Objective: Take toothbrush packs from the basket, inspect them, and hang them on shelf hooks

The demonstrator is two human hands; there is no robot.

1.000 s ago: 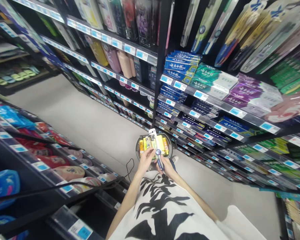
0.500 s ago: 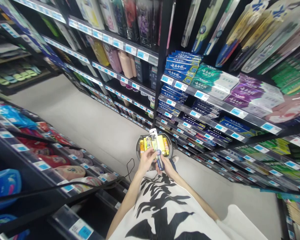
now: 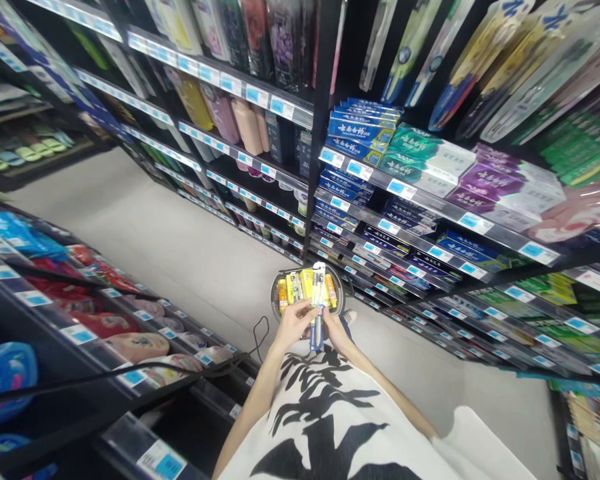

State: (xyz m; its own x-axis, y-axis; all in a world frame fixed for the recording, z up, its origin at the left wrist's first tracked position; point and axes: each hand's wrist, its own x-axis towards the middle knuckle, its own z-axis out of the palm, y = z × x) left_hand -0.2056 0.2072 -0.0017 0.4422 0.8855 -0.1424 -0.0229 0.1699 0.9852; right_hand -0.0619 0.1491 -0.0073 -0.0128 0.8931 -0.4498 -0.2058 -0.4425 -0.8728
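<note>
Between my two hands is a packaged toothbrush (image 3: 317, 293), held upright in front of me, its white top pointing away and its blue end toward my shirt. My left hand (image 3: 296, 321) pinches it from the left side, thumb and fingers closed at about mid-length. From the right, my right hand (image 3: 334, 328) grips the same package, with part of its fingers hidden behind it. Beyond the hands a dark basket (image 3: 275, 293) holds several yellow and orange packages (image 3: 291, 287), partly covered by the toothbrush.
Tall shelves with toothpaste boxes (image 3: 363, 130) and hanging toothbrushes (image 3: 420, 53) rise ahead and to the right. Bottles (image 3: 247, 127) line the shelves ahead left. A low shelf unit with colourful packs (image 3: 103, 323) stands close on the left. Grey floor (image 3: 175, 233) runs between.
The toothbrush package has turned from a slant to nearly straight, its front now facing me. Both hands stay on it, and the view has shifted slightly.
</note>
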